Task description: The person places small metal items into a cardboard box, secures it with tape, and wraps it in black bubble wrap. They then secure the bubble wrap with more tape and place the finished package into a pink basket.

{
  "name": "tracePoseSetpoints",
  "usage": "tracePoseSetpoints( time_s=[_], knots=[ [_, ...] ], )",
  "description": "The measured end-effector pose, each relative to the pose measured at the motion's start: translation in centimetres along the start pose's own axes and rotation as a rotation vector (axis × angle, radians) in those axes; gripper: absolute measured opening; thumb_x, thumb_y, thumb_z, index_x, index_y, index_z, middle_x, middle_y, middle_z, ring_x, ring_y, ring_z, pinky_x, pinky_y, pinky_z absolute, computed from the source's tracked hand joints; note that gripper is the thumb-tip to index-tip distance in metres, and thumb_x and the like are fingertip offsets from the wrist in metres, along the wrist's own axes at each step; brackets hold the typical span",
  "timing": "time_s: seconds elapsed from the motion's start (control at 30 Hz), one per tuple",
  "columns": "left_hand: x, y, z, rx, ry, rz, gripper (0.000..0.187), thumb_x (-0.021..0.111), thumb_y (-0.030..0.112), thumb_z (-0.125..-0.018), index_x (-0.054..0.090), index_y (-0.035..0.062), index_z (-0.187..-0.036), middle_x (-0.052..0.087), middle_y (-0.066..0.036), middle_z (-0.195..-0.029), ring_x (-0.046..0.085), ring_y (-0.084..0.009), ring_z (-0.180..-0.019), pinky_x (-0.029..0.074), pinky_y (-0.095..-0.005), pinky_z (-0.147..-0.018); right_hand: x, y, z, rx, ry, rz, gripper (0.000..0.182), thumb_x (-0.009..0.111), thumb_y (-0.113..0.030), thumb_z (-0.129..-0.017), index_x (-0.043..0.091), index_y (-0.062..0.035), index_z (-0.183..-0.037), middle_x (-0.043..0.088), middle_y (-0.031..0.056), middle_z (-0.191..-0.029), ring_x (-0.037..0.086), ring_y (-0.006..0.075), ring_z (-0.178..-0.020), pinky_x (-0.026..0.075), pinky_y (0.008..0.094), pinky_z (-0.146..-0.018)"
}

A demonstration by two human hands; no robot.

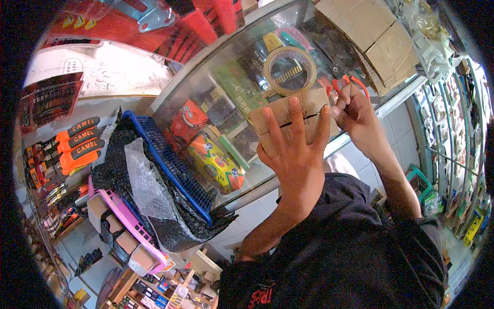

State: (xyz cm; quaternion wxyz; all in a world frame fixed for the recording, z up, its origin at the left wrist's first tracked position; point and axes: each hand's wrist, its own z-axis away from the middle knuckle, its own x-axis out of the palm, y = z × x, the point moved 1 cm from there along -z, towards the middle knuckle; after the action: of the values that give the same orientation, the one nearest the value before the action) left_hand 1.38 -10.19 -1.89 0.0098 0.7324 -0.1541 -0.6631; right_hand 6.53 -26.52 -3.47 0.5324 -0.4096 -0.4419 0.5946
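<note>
A small brown cardboard box (pixel 265 122) lies on the glass counter (pixel 206 69), with a dark line across its upper face. My left hand (pixel 299 136) rests flat on it, fingers spread. Just to the right, my right hand (pixel 355 116) has its fingers bent and pressed together by the orange-red handles of scissors (pixel 365 85); the blades are hard to make out. A roll of tape (pixel 268 69) sits on the glass just beyond the box.
Flattened cardboard (pixel 378 38) lies at the counter's far right. A blue basket (pixel 170 167) with black plastic and bubble wrap, and a pink basket (pixel 126 216), stand at the left. Shelves of packaged goods (pixel 453 129) line the right side.
</note>
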Motion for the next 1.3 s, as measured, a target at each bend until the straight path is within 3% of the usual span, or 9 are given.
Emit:
tracePoseSetpoints(
  time_s=[0.33, 0.53, 0.63, 0.77, 0.8, 0.9, 1.0, 1.1, 1.3],
  knots=[
    [0.0, 0.0, -0.1, 0.005, -0.01, -0.038, 0.064, 0.059, 0.018, -0.094, 0.045, 0.0396, -0.153, 0.026, -0.014, -0.169, 0.025, -0.0517, -0.149, 0.037, -0.0639, -0.091, 0.7, 1.3, 0.6, -0.054, 0.144, 0.074, 0.026, 0.068, -0.006, -0.098, 0.043, -0.0101, -0.094, 0.041, -0.0034, -0.084, 0.041, 0.0071, -0.077, 0.037, 0.0253, -0.067],
    [-0.4, 0.4, -0.1, -0.014, -0.039, -0.057, 0.062, 0.058, 0.019, -0.095, 0.046, 0.0391, -0.153, 0.027, -0.013, -0.169, 0.025, -0.0511, -0.149, 0.037, -0.0632, -0.09, 0.8, 1.8, 0.8, -0.119, 0.164, 0.147, 0.027, 0.067, -0.003, -0.096, 0.042, -0.01, -0.095, 0.039, -0.0007, -0.083, 0.041, 0.0098, -0.077, 0.036, 0.0265, -0.066],
    [-0.5, 0.4, -0.1, -0.045, -0.097, -0.025, 0.066, 0.064, 0.026, -0.096, 0.042, 0.0461, -0.154, 0.024, -0.011, -0.169, 0.017, -0.0537, -0.151, 0.027, -0.0798, -0.103, 0.7, 3.2, 0.8, -0.179, 0.159, 0.168, 0.026, 0.066, -0.002, -0.095, 0.041, -0.0092, -0.095, 0.04, 0.001, -0.085, 0.041, 0.0108, -0.079, 0.037, 0.0278, -0.068],
    [-0.1, 0.0, 0.3, -0.033, -0.04, 0.032, 0.074, 0.068, 0.03, -0.094, 0.035, 0.0347, -0.16, 0.024, -0.011, -0.169, 0.017, -0.0507, -0.153, 0.026, -0.0794, -0.103, -0.4, 0.9, 0.7, -0.201, 0.252, 0.201, 0.022, 0.063, -0.006, -0.097, 0.042, -0.0078, -0.091, 0.043, 0.0016, -0.083, 0.043, 0.012, -0.079, 0.039, 0.0305, -0.068],
    [0.2, -0.1, 0.3, -0.049, -0.024, 0.081, 0.077, 0.07, 0.031, -0.093, 0.033, 0.0309, -0.161, 0.025, -0.011, -0.169, 0.017, -0.0497, -0.153, 0.026, -0.0788, -0.104, -0.8, -0.8, 0.8, -0.126, 0.23, 0.304, 0.022, 0.061, -0.016, -0.101, 0.046, -0.0054, -0.088, 0.046, 0.0053, -0.074, 0.046, 0.0148, -0.072, 0.041, 0.0323, -0.065],
    [0.4, -0.1, 0.2, -0.072, 0.012, 0.132, 0.088, 0.074, 0.034, -0.089, 0.027, 0.0215, -0.163, 0.026, -0.011, -0.169, 0.019, -0.0473, -0.154, 0.027, -0.0763, -0.104, -0.2, -4.7, 1.5, 0.01, 0.102, 0.571, 0.025, 0.057, -0.024, -0.103, 0.051, -0.0032, -0.09, 0.054, 0.0143, -0.066, 0.055, 0.0262, -0.063, 0.044, 0.0388, -0.061],
    [0.5, 0.0, 0.1, -0.071, 0.056, 0.148, 0.094, 0.078, 0.035, -0.086, 0.026, 0.019, -0.163, 0.027, -0.011, -0.169, 0.02, -0.0473, -0.153, 0.029, -0.0733, -0.105, 1.2, -5.1, 1.9, -0.067, 0.063, 0.847, 0.028, 0.054, -0.028, -0.104, 0.055, -0.0022, -0.094, 0.059, 0.0239, -0.07, 0.062, 0.0409, -0.067, 0.045, 0.0483, -0.061],
    [0.2, 0.0, 0.1, -0.071, 0.046, 0.159, 0.095, 0.079, 0.034, -0.085, 0.027, 0.0193, -0.163, 0.028, -0.011, -0.168, 0.021, -0.0479, -0.153, 0.03, -0.0716, -0.105, 1.5, -4.1, 1.5, -0.102, 0.049, 0.855, 0.026, 0.053, -0.025, -0.104, 0.055, -0.0014, -0.095, 0.061, 0.0267, -0.074, 0.062, 0.0482, -0.077, 0.045, 0.0536, -0.065],
    [-0.1, 0.1, 0.1, -0.049, 0.06, 0.103, 0.093, 0.078, 0.033, -0.087, 0.027, 0.0201, -0.163, 0.029, -0.012, -0.168, 0.024, -0.0482, -0.151, 0.031, -0.0702, -0.105, 0.6, -2.5, 0.6, -0.232, -0.045, 0.666, 0.027, 0.052, -0.024, -0.105, 0.054, 0.001, -0.096, 0.061, 0.0268, -0.076, 0.063, 0.0487, -0.079, 0.046, 0.0524, -0.066]
  ],
)
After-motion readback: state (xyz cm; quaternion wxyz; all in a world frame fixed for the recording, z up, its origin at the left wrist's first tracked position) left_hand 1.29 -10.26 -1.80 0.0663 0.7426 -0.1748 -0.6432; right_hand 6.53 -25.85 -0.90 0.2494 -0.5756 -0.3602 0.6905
